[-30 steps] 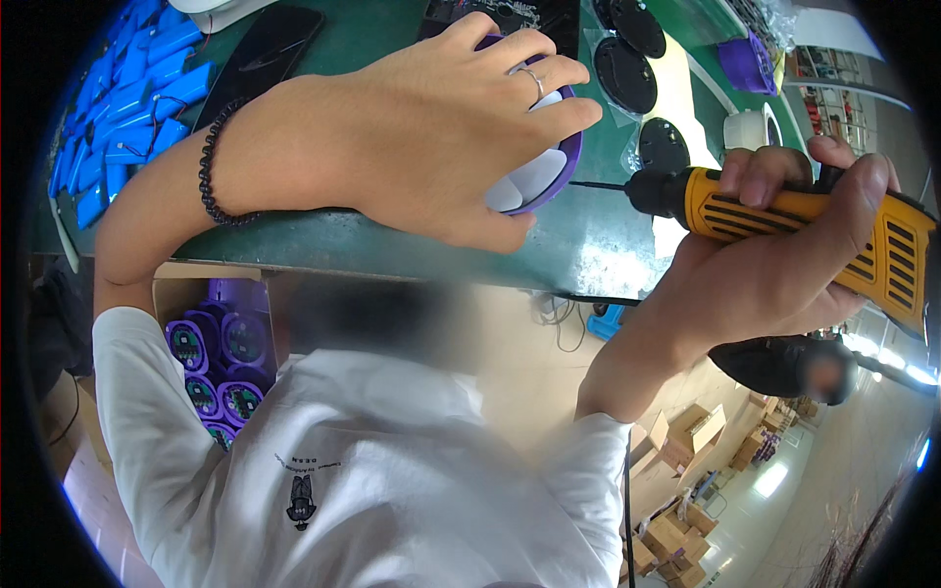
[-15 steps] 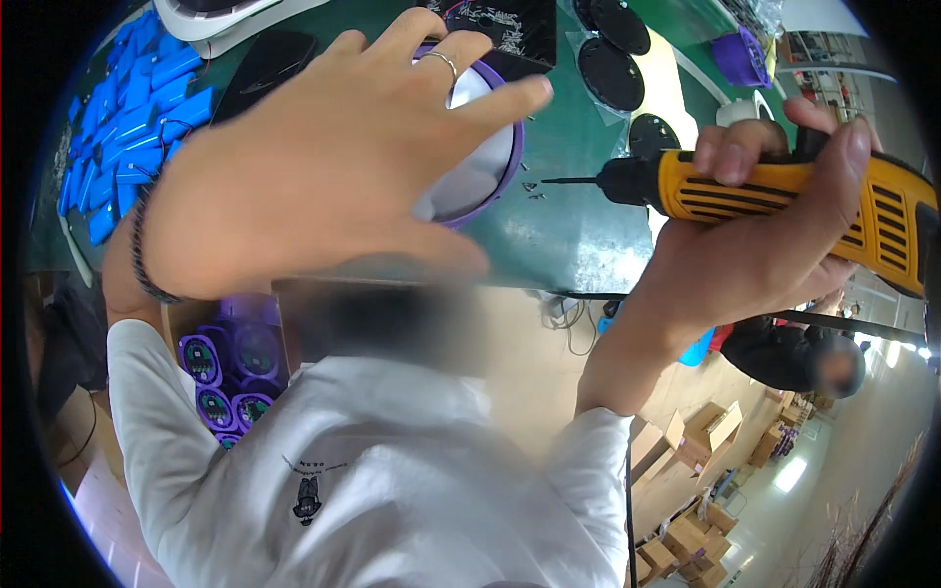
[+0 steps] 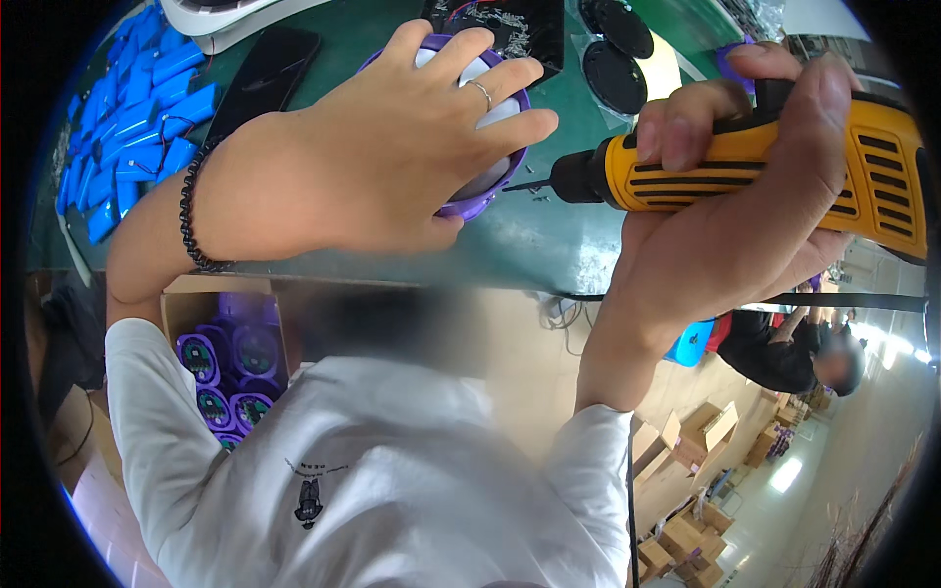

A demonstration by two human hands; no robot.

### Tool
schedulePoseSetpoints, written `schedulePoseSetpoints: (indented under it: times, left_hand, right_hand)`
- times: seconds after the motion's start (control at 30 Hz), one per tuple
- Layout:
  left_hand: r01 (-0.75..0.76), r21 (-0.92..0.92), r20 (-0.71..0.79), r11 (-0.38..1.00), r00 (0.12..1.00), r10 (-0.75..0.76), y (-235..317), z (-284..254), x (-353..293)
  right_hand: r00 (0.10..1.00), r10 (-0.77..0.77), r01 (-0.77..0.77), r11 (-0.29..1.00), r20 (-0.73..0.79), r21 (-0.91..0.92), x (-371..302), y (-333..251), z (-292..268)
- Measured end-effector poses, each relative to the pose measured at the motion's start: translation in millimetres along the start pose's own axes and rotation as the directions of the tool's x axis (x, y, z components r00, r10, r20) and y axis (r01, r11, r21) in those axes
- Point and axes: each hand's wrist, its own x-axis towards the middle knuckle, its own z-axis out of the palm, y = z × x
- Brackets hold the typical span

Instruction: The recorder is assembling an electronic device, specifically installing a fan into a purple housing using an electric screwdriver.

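Observation:
My left hand (image 3: 392, 147) spreads over a round purple housing (image 3: 477, 206) with a white inside. Its fingers reach across the top and the thumb lies at the near rim, holding the housing on the green table. My right hand (image 3: 745, 211) is wrapped round a yellow and black electric screwdriver (image 3: 877, 171), held sideways and pointing left. Its thin bit ends at the housing's right rim; whether it touches a screw I cannot tell. A few tiny screws (image 3: 535, 196) lie beside the rim. My left hand hides much of the housing.
Blue wrapped battery packs (image 3: 137, 127) are heaped at the left, near a black phone (image 3: 267, 80). Behind the housing stands a black tray (image 3: 539, 34) with small screws. Black discs (image 3: 615, 76) lie right of it. Below the table edge, a carton (image 3: 218, 285) holds purple units. Another person (image 3: 769, 353) is at right.
My left hand has come down and right onto the purple housing. My right hand has brought the screwdriver left and slightly up the picture, its bit now at the rim.

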Motion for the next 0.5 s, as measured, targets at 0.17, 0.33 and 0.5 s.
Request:
schedulePoseSetpoints:
  times: [0.17,0.33,0.5]
  left_hand:
    - [0.031,-0.009,0.013,0.999,0.999,-0.031,3.2,-2.4,1.0]
    - [0.035,0.003,-0.026,0.999,0.999,-0.035,4.8,2.0,-1.0]
    - [0.03,0.006,-0.04,1.0,0.999,-0.029,6.8,-4.1,-3.1]
  right_hand:
    - [0.996,0.033,-0.026,0.996,-0.079,0.091,-2.4,-1.3,10.5]
    - [0.984,0.077,-0.046,0.982,-0.163,0.185,-6.1,-4.5,20.9]
    - [0.981,0.163,-0.175,0.976,-0.101,-0.127,-7.8,-11.9,21.7]
